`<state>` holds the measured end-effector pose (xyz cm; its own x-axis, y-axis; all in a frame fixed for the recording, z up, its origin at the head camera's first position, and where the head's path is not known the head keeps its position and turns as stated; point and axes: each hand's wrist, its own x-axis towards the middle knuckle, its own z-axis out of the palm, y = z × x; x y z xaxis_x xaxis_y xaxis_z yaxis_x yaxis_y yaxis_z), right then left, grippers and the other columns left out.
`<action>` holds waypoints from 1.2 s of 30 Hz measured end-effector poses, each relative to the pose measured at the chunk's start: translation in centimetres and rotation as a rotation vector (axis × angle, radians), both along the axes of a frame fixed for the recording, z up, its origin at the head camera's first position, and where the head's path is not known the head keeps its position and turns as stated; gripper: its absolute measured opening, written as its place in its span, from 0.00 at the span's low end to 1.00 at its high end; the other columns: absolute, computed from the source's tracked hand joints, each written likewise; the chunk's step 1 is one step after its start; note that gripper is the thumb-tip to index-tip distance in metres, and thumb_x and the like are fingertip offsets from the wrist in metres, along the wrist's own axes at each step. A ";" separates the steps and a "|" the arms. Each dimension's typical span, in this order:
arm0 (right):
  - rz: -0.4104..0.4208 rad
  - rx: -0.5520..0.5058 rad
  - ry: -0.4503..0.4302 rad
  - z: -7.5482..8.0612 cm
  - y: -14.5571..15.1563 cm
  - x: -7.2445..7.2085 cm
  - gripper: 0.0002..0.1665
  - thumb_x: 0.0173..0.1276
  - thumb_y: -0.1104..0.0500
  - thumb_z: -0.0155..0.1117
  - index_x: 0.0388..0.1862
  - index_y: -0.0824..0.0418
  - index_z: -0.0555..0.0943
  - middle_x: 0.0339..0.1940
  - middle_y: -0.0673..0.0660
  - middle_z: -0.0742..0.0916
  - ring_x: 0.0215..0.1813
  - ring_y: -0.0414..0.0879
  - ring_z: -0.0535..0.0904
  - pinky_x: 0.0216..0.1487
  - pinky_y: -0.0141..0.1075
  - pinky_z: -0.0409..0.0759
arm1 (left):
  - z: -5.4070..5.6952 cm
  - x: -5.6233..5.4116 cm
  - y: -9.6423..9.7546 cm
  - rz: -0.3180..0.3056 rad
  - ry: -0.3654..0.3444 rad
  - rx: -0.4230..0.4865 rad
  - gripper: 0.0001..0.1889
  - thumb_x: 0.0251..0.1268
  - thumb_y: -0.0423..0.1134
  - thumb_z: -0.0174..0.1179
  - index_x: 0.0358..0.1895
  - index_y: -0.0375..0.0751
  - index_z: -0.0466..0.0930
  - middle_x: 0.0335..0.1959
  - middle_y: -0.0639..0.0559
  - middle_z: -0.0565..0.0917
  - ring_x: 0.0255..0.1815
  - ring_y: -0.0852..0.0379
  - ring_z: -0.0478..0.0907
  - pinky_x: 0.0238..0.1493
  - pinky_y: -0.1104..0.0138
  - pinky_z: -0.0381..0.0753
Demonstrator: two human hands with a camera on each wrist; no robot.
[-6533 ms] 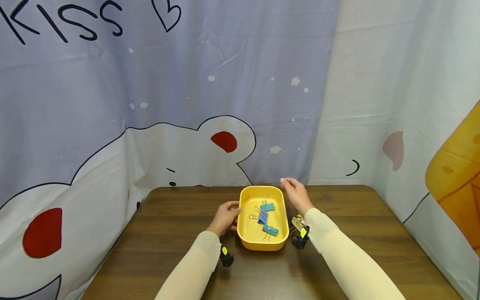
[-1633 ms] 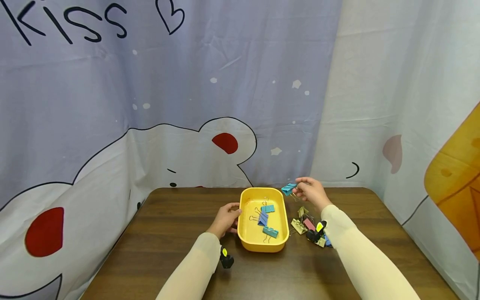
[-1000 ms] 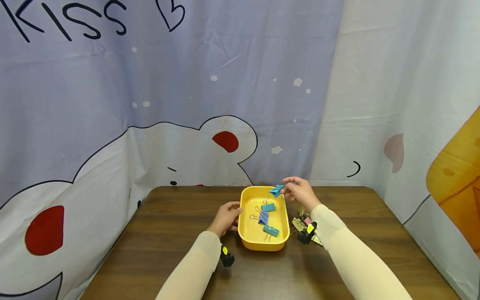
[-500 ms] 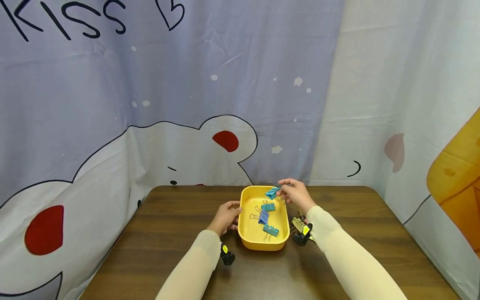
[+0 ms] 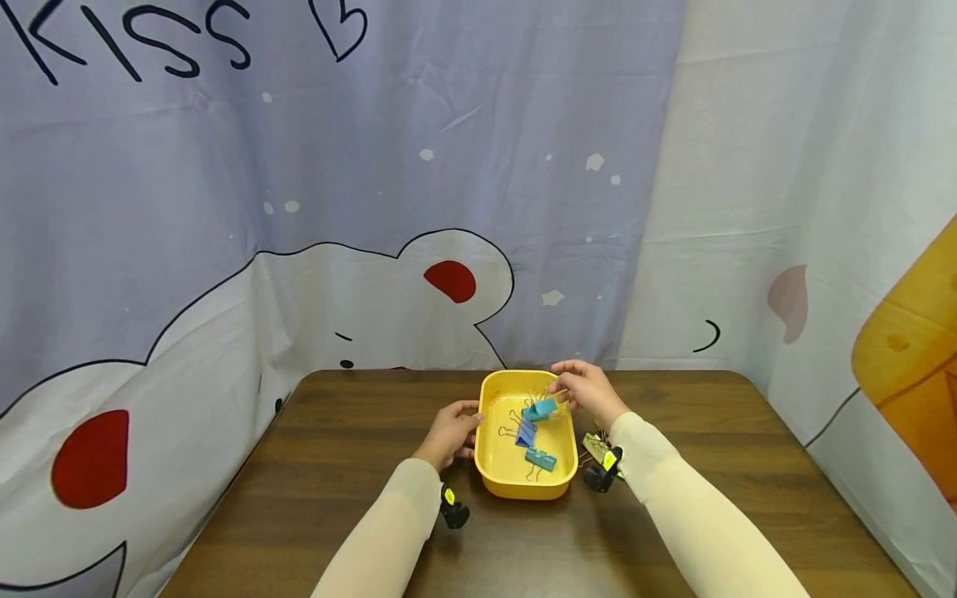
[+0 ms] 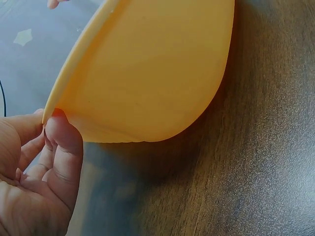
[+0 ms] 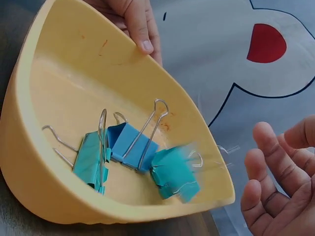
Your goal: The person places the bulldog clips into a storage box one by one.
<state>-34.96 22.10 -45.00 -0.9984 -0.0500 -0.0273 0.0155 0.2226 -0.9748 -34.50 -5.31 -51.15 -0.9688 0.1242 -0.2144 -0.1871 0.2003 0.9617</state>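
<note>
A yellow plastic tray (image 5: pixel 523 492) is pinched at its rim by the left hand (image 5: pixel 451 433); under the loosely parted, unladen right hand (image 5: pixel 586 392), a blurred teal metal binder clip (image 5: pixel 542 409) is seemingly being dropped inside. Next, the right hand should probably be cleared.

The tray (image 5: pixel 523 488) the left fingers (image 6: pixel 66 157) pinch is yellow, the clips (image 7: pixel 129 146) below the right fingers (image 7: pixel 267 138) teal and blue with silvery handles (image 7: pixel 101 132), the table (image 5: pixel 336 498) beneath brown wood-grain, and the curtain (image 5: pixel 523 199) beyond lavender and white with red patches (image 5: pixel 449 282) and black lines (image 5: pixel 111 43).
</note>
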 end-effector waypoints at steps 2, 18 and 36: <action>-0.009 0.001 0.011 0.0 0.4 0.0 0.20 0.76 0.60 0.53 0.63 0.64 0.76 0.41 0.61 0.89 0.46 0.64 0.83 0.37 0.43 0.81 | 0.0 0.0 0.0 -0.001 -0.002 -0.002 0.21 0.78 0.40 0.56 0.69 0.44 0.73 0.47 0.36 0.81 0.28 0.54 0.78 0.25 0.65 0.87; -0.033 0.027 0.047 -0.3 4.9 0.5 0.22 0.81 0.55 0.52 0.65 0.65 0.74 0.45 0.64 0.87 0.38 0.48 0.84 0.34 0.38 0.83 | -0.1 0.2 -0.1 0.024 -0.024 0.000 0.21 0.77 0.41 0.57 0.69 0.44 0.73 0.48 0.38 0.80 0.31 0.53 0.79 0.25 0.65 0.87; -0.110 0.064 0.134 -1.6 7.9 0.3 0.23 0.79 0.56 0.56 0.65 0.69 0.74 0.53 0.66 0.84 0.42 0.41 0.82 0.42 0.35 0.83 | -0.1 0.1 0.3 0.031 -0.024 0.012 0.21 0.77 0.41 0.56 0.69 0.44 0.73 0.46 0.38 0.80 0.30 0.53 0.79 0.26 0.63 0.87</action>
<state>-34.65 29.96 -46.57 -0.9926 0.0575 0.1070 -0.0861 0.2880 -0.9538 -34.40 -5.00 -51.30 -0.9667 0.0970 -0.2367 -0.2165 0.1829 0.9590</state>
